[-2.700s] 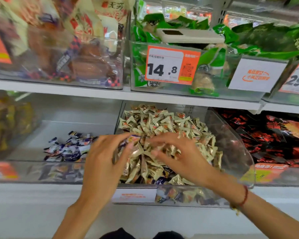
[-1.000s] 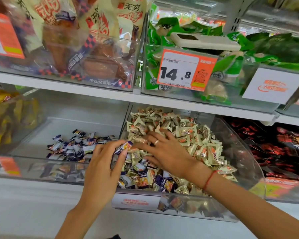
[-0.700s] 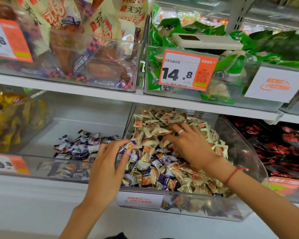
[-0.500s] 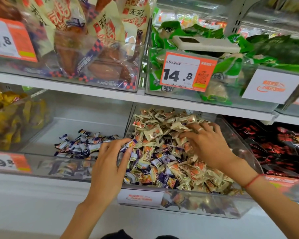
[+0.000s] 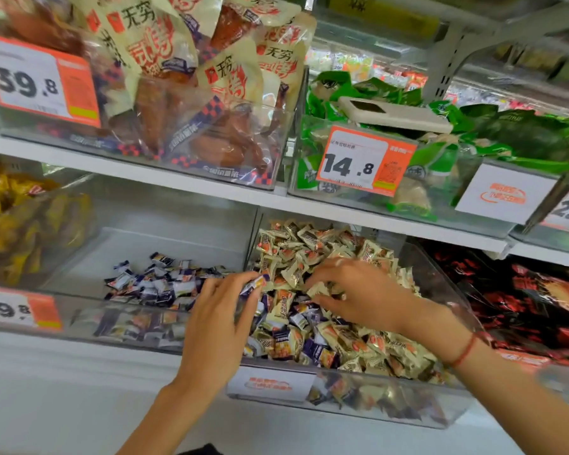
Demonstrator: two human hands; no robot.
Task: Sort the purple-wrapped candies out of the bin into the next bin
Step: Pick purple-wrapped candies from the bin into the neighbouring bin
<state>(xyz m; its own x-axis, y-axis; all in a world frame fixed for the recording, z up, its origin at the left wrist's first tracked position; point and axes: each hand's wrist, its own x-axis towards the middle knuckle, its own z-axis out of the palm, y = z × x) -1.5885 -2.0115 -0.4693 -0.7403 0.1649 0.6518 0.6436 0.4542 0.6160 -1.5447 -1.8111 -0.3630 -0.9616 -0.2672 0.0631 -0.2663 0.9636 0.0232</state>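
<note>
Two-tier white shelf (image 5: 211,197) carrying clear plastic bins. Upper tier: at left, a bin of packaged roast poultry (image 5: 191,103) with a price tag reading 39.8 (image 5: 40,77); at right, a bin of green packets (image 5: 523,139) with a price tag reading 14.8 (image 5: 363,160) and a white rectangular device (image 5: 391,114) lying on top of the packets. Lower tier, left to right: yellow packets (image 5: 17,224); the next bin (image 5: 79,320), its floor partly covered by a low heap of purple-wrapped candies (image 5: 158,284); the source bin (image 5: 440,284), piled with cream-wrapped candies (image 5: 309,244) at the far side and mixed cream and purple pieces near its front wall; red-and-black packets (image 5: 532,297) at far right. The left hand (image 5: 217,326) is raised at the dividing wall between the two middle bins, fingers curled, pinching one purple-wrapped candy (image 5: 255,284) between thumb and fingertips. The right hand (image 5: 362,290) lies on the pile in the source bin, fingers bent into the cream wrappers; motion blur prevents telling whether it has gripped any piece. A red cord bracelet (image 5: 463,351) encircles the right wrist.
</note>
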